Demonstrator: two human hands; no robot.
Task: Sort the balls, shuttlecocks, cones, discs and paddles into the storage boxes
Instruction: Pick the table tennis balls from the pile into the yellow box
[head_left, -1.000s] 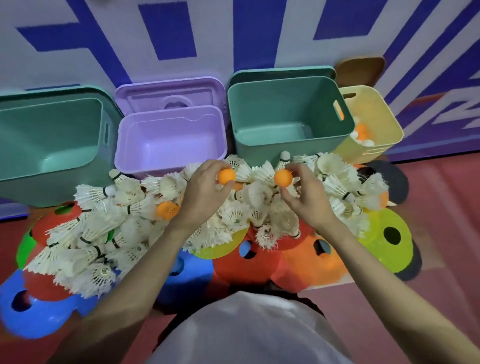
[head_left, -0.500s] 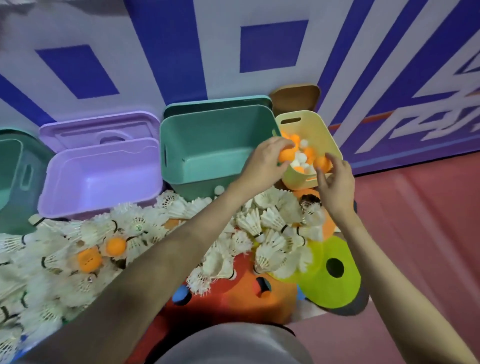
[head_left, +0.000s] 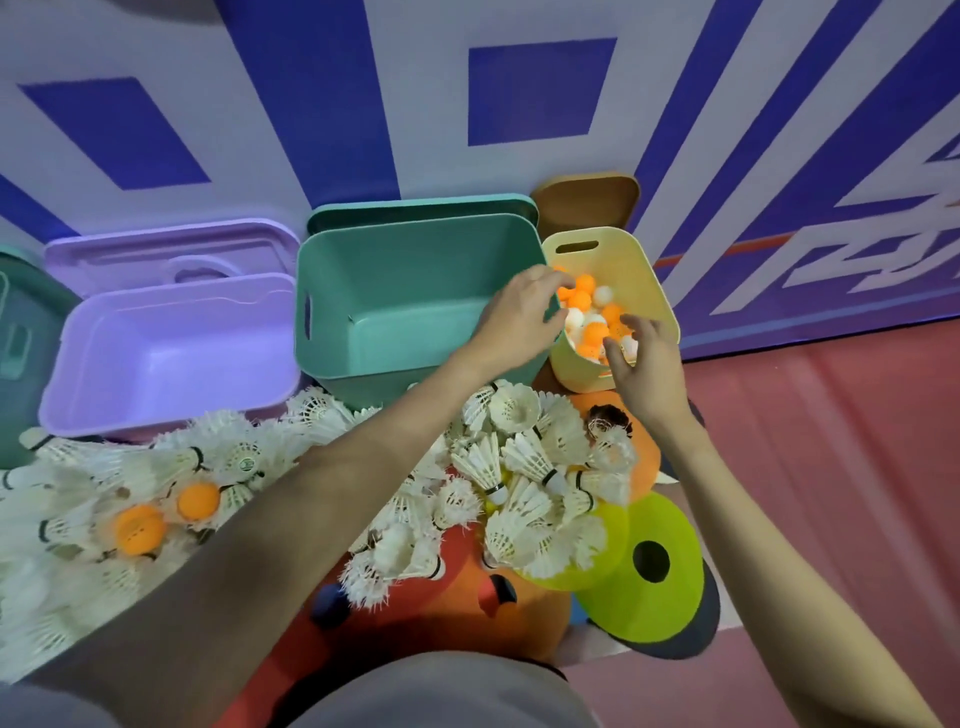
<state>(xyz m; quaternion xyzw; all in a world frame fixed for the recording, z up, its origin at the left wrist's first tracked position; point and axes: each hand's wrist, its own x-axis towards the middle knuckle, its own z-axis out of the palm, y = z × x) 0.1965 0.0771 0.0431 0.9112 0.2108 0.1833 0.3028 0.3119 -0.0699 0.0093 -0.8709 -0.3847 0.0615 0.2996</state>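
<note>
My left hand (head_left: 519, 314) hovers over the near left rim of the small yellow box (head_left: 652, 283), fingers loosely spread and holding nothing that I can see. My right hand (head_left: 641, 364) is over the box's front rim with open, spread fingers. Inside the box lie several orange and white balls (head_left: 592, 317). A heap of white shuttlecocks (head_left: 519, 457) covers the floor in front of the boxes. Two orange balls (head_left: 197, 500) (head_left: 139, 527) sit among the shuttlecocks at the left.
A teal box (head_left: 415, 291) and a purple box (head_left: 156, 364) stand without contents left of the yellow one; a darker teal box (head_left: 21, 338) is at the far left. Lime (head_left: 649, 587) and orange (head_left: 441, 608) cones lie under the shuttlecocks. Box lids lean against the wall.
Each hand carried an orange ball from the shuttlecock heap right to the yellow box. Both hands have now opened over it and the balls are no longer in the fingers.
</note>
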